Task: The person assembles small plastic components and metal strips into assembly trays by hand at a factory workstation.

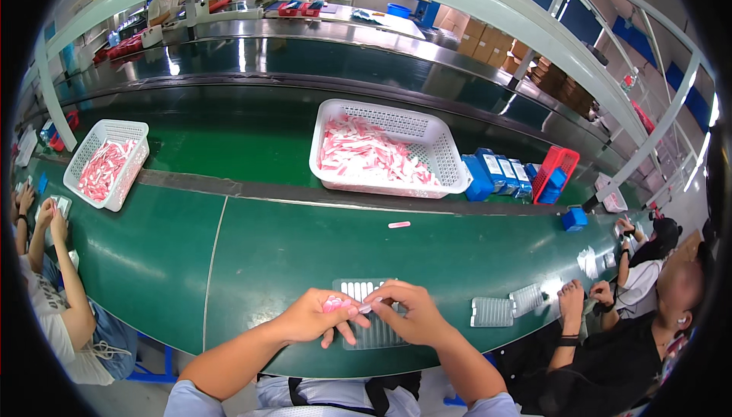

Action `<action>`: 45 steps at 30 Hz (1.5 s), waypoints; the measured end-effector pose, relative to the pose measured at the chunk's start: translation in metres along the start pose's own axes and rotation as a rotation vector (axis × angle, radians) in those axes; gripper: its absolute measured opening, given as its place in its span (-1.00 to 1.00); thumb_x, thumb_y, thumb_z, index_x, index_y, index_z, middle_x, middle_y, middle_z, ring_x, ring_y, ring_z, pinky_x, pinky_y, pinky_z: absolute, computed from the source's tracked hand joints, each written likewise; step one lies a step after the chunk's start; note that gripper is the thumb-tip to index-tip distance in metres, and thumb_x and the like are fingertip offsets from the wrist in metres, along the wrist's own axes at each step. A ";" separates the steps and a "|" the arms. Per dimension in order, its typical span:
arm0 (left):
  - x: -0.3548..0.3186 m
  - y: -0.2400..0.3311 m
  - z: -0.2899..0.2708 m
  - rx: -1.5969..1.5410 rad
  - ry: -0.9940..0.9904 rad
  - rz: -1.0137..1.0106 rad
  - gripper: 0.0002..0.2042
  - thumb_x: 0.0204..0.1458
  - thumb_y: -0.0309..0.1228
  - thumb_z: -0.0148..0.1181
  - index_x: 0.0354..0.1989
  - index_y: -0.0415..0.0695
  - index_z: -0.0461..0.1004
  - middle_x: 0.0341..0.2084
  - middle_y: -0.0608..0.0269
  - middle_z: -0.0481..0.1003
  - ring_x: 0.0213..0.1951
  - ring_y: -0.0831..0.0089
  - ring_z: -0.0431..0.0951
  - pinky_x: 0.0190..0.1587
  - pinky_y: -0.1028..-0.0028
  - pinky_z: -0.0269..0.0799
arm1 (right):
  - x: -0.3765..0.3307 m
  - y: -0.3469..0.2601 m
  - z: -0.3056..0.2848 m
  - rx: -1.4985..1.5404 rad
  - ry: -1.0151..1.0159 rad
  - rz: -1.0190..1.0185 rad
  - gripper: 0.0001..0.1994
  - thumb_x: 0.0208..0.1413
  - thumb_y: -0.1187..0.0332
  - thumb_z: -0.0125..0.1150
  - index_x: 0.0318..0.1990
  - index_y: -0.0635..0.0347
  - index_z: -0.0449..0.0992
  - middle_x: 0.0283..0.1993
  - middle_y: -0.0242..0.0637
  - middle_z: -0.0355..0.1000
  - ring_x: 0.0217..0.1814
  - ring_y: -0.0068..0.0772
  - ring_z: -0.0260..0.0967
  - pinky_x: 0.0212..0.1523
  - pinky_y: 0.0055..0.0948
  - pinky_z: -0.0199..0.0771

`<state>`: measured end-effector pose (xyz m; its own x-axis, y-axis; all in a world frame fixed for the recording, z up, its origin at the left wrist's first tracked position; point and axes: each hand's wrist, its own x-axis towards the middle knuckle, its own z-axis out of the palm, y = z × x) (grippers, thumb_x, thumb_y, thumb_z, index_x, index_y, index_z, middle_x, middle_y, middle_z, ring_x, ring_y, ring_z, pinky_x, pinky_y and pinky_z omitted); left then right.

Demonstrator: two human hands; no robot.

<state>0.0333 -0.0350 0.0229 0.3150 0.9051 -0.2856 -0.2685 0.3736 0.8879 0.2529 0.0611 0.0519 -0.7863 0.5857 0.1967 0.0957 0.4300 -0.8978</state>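
Over the green work table, my left hand is closed around a small bunch of pink-and-white oblong pieces. My right hand pinches at a small pale piece just beside the left fingertips, where both hands almost meet. Beneath them lies a clear plastic slotted tray, partly covered by my hands. White oblong pieces fill several slots along its far side. One loose pink oblong piece rests on the table farther off.
A large white basket of pink-and-white pieces stands ahead, near blue boxes and a red basket. Another filled white basket is at left. Clear trays lie at right. Co-workers' hands are on both sides.
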 end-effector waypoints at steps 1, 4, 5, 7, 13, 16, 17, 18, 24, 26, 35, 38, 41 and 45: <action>0.001 -0.001 -0.001 0.000 0.000 0.000 -0.64 0.35 -0.30 0.13 0.12 -0.37 0.47 -0.12 -0.06 0.65 -0.32 0.38 0.73 -0.59 0.57 0.52 | 0.000 -0.002 0.001 0.000 0.000 0.000 -0.83 0.31 0.44 0.22 -0.04 0.25 0.66 -0.22 -0.30 0.56 -0.33 -0.62 0.42 -0.27 -0.57 0.44; 0.005 -0.008 -0.002 -0.024 0.019 0.021 -0.66 0.35 -0.30 0.13 0.10 -0.35 0.49 -0.10 -0.06 0.65 -0.31 0.39 0.73 -0.58 0.56 0.53 | -0.004 -0.001 0.009 -0.073 0.048 0.037 -0.80 0.30 0.52 0.17 0.00 0.32 0.63 -0.25 -0.26 0.54 -0.32 -0.54 0.45 -0.29 -0.56 0.43; 0.007 -0.010 0.000 -0.007 0.041 0.054 -0.66 0.35 -0.29 0.13 0.09 -0.35 0.50 -0.11 -0.04 0.65 -0.30 0.39 0.73 -0.57 0.56 0.53 | -0.006 0.004 0.012 0.055 0.063 0.096 -0.79 0.31 0.53 0.15 0.02 0.31 0.63 -0.25 -0.25 0.54 -0.32 -0.54 0.46 -0.29 -0.55 0.44; 0.007 -0.011 0.004 0.013 0.061 0.088 -0.67 0.36 -0.29 0.13 0.07 -0.34 0.51 -0.12 -0.02 0.65 -0.29 0.40 0.72 -0.57 0.56 0.54 | -0.008 0.005 0.016 0.182 0.080 0.154 -0.77 0.31 0.53 0.14 0.04 0.30 0.63 -0.26 -0.24 0.53 -0.33 -0.53 0.46 -0.29 -0.54 0.45; 0.004 -0.006 0.002 0.115 0.064 0.102 -0.71 0.36 -0.30 0.12 0.00 -0.32 0.54 -0.21 0.10 0.65 -0.37 0.45 0.70 -0.57 0.57 0.52 | -0.006 0.004 0.010 0.220 0.022 0.204 -0.78 0.32 0.46 0.16 0.03 0.20 0.65 -0.27 -0.28 0.49 -0.33 -0.51 0.47 -0.26 -0.51 0.47; 0.002 0.000 -0.003 0.018 -0.048 -0.012 -0.74 0.36 -0.30 0.13 -0.06 -0.29 0.56 -0.31 0.16 0.64 -0.50 0.54 0.62 -0.62 0.61 0.43 | -0.001 0.002 -0.006 -0.091 -0.099 0.032 -0.80 0.28 0.43 0.20 0.00 0.15 0.65 -0.27 -0.28 0.50 -0.32 -0.37 0.51 -0.24 -0.41 0.50; 0.000 0.000 -0.006 0.011 -0.094 -0.037 -0.76 0.36 -0.30 0.13 -0.10 -0.27 0.56 -0.36 0.20 0.62 -0.55 0.59 0.56 -0.64 0.63 0.37 | 0.002 -0.001 -0.008 -0.298 -0.084 -0.172 -0.79 0.26 0.48 0.21 0.01 0.16 0.64 -0.25 -0.30 0.53 -0.32 -0.44 0.50 -0.23 -0.45 0.50; -0.001 -0.001 -0.008 0.003 -0.140 -0.061 -0.77 0.36 -0.30 0.13 -0.14 -0.24 0.56 -0.42 0.24 0.60 -0.61 0.65 0.50 -0.66 0.64 0.31 | 0.004 -0.004 -0.009 -0.503 -0.065 -0.376 -0.78 0.25 0.52 0.22 0.02 0.16 0.63 -0.24 -0.33 0.55 -0.32 -0.50 0.50 -0.22 -0.49 0.50; 0.004 -0.006 0.001 0.237 0.194 0.027 -0.83 0.31 -0.37 0.20 -0.26 -0.23 0.52 -0.47 0.28 0.60 -0.65 0.71 0.45 -0.71 0.65 0.20 | -0.016 0.012 0.009 0.163 -0.029 0.171 -0.77 0.30 0.52 0.17 0.07 0.29 0.57 -0.13 -0.37 0.56 -0.23 -0.61 0.44 -0.20 -0.52 0.47; 0.003 -0.003 0.007 0.224 0.180 0.035 -0.84 0.30 -0.37 0.21 -0.27 -0.22 0.52 -0.46 0.27 0.61 -0.64 0.69 0.48 -0.70 0.65 0.23 | -0.018 0.022 0.014 0.325 -0.012 0.249 -0.75 0.32 0.53 0.13 0.10 0.32 0.55 -0.09 -0.35 0.55 -0.22 -0.62 0.41 -0.18 -0.54 0.45; -0.015 0.018 0.019 0.120 0.156 0.046 -0.87 0.25 -0.45 0.26 -0.28 -0.26 0.52 -0.35 0.10 0.68 -0.52 0.57 0.64 -0.64 0.62 0.45 | -0.012 -0.001 0.011 0.265 -0.105 0.076 -0.67 0.34 0.52 0.12 0.23 0.29 0.51 -0.17 -0.41 0.43 -0.22 -0.64 0.34 -0.16 -0.58 0.38; -0.025 0.020 0.022 0.157 0.195 0.058 -0.87 0.24 -0.44 0.28 -0.27 -0.27 0.54 -0.34 0.12 0.67 -0.51 0.57 0.64 -0.61 0.61 0.47 | -0.015 -0.003 0.015 0.385 -0.076 0.111 -0.69 0.35 0.50 0.13 0.21 0.31 0.52 -0.21 -0.42 0.47 -0.24 -0.65 0.36 -0.19 -0.59 0.39; -0.034 0.015 0.028 0.141 0.214 0.087 -0.86 0.23 -0.45 0.29 -0.30 -0.28 0.54 -0.36 0.10 0.67 -0.52 0.56 0.64 -0.61 0.61 0.48 | -0.016 -0.006 0.020 0.499 -0.063 0.200 -0.73 0.36 0.48 0.15 0.15 0.30 0.55 -0.22 -0.38 0.52 -0.23 -0.66 0.42 -0.18 -0.60 0.42; -0.039 0.003 0.031 -0.024 0.283 0.089 -0.86 0.21 -0.51 0.29 -0.37 -0.31 0.51 -0.39 0.02 0.68 -0.56 0.51 0.64 -0.64 0.60 0.47 | -0.009 -0.005 0.025 0.509 -0.110 0.340 -0.81 0.34 0.50 0.17 0.01 0.31 0.61 -0.24 -0.31 0.59 -0.25 -0.62 0.50 -0.21 -0.59 0.49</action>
<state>0.0483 -0.0754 0.0475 0.0240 0.9539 -0.2992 -0.3061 0.2919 0.9061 0.2446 0.0364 0.0445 -0.8236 0.5467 -0.1511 0.0703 -0.1659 -0.9836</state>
